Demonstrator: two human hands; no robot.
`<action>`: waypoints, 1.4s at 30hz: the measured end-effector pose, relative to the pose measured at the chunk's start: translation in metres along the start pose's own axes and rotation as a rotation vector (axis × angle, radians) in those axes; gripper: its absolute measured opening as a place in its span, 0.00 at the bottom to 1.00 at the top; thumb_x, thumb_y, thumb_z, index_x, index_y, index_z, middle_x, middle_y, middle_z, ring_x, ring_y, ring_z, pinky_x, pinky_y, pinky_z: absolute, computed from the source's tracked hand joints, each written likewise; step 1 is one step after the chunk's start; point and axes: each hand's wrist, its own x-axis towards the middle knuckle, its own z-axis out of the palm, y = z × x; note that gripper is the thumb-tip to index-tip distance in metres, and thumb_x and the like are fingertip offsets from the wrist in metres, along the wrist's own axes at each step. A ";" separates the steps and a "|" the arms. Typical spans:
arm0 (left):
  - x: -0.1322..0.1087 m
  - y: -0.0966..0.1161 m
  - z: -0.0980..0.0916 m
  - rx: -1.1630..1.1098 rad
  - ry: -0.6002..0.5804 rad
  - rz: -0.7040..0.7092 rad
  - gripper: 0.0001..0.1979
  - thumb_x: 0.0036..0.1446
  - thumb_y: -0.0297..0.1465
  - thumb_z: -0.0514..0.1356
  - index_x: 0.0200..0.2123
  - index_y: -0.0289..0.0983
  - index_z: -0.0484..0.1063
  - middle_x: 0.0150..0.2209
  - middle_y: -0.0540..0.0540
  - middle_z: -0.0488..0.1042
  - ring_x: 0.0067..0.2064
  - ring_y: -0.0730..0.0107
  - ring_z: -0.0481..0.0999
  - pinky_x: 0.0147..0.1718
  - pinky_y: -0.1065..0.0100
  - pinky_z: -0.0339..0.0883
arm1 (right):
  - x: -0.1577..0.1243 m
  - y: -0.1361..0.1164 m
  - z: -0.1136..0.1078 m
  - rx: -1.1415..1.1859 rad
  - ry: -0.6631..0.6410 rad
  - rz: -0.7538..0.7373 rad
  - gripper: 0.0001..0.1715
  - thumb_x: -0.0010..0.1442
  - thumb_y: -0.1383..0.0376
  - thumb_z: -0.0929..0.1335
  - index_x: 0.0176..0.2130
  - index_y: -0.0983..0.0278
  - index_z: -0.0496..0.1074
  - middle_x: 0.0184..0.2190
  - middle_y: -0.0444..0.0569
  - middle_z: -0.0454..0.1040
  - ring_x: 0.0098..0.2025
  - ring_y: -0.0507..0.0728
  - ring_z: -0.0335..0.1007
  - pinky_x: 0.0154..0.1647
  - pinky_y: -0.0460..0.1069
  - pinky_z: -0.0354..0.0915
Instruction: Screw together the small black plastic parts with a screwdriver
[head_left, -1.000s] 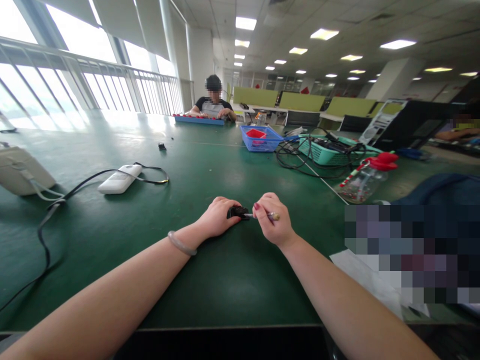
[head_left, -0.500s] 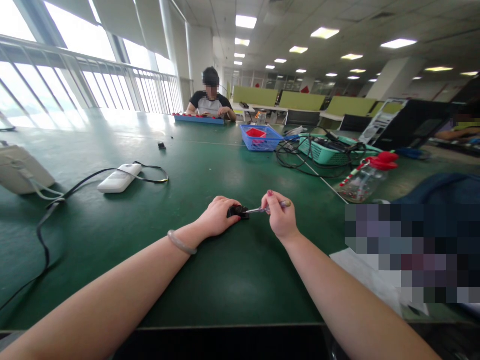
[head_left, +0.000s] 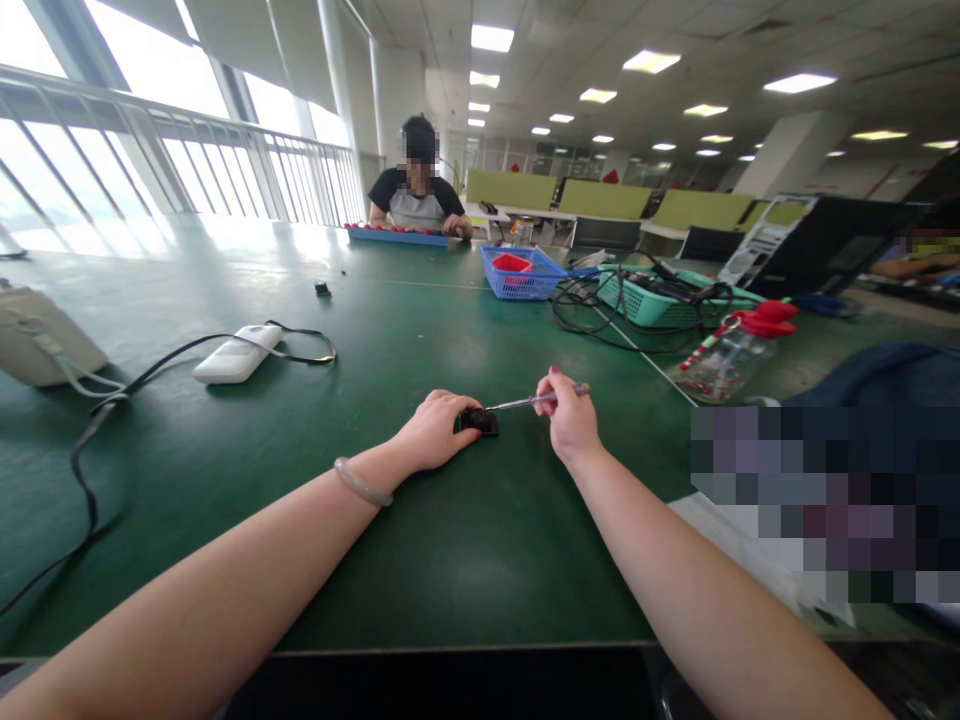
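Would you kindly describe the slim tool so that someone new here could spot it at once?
At the near side of the green table, look to the camera wearer's right hand. It holds the slim tool, whose shaft points toward the small black part held by the left hand. Unlike that dark, stubby part, the tool is long, thin and pale.

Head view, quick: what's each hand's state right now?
Left hand: closed, holding the black part.
Right hand: closed, holding the thin tool.
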 end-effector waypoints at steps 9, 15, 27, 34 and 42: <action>0.000 0.002 -0.002 -0.003 -0.005 0.006 0.17 0.54 0.36 0.61 0.47 0.40 0.74 0.48 0.45 0.77 0.53 0.53 0.70 0.57 0.53 0.62 | 0.003 0.001 -0.001 0.061 -0.031 0.036 0.20 0.56 0.58 0.68 0.17 0.63 0.68 0.10 0.38 0.55 0.15 0.47 0.53 0.20 0.45 0.55; -0.001 0.003 -0.006 -0.057 -0.028 0.074 0.17 0.51 0.40 0.64 0.43 0.40 0.76 0.44 0.45 0.78 0.52 0.53 0.71 0.57 0.53 0.61 | 0.011 0.006 -0.004 -0.029 0.056 0.138 0.27 0.55 0.49 0.69 0.16 0.64 0.67 0.10 0.40 0.60 0.14 0.46 0.55 0.17 0.44 0.55; -0.002 0.005 -0.007 -0.073 -0.053 0.097 0.17 0.50 0.41 0.65 0.42 0.40 0.75 0.43 0.44 0.78 0.53 0.52 0.71 0.56 0.52 0.62 | 0.013 0.013 -0.007 -0.162 0.152 0.220 0.35 0.50 0.36 0.67 0.15 0.62 0.66 0.08 0.42 0.61 0.12 0.48 0.57 0.16 0.45 0.59; -0.002 0.004 -0.007 -0.070 -0.056 0.108 0.17 0.50 0.41 0.65 0.43 0.40 0.75 0.43 0.45 0.78 0.52 0.53 0.72 0.56 0.53 0.62 | 0.012 0.008 -0.003 -0.132 0.186 0.283 0.35 0.50 0.37 0.68 0.15 0.62 0.64 0.07 0.41 0.58 0.09 0.47 0.53 0.09 0.44 0.51; -0.001 0.004 -0.007 -0.071 -0.045 0.123 0.17 0.49 0.41 0.65 0.41 0.40 0.75 0.43 0.45 0.78 0.52 0.54 0.71 0.57 0.53 0.61 | 0.005 0.002 0.010 -0.058 0.217 0.373 0.36 0.50 0.35 0.66 0.16 0.61 0.59 0.06 0.39 0.54 0.08 0.46 0.48 0.06 0.43 0.40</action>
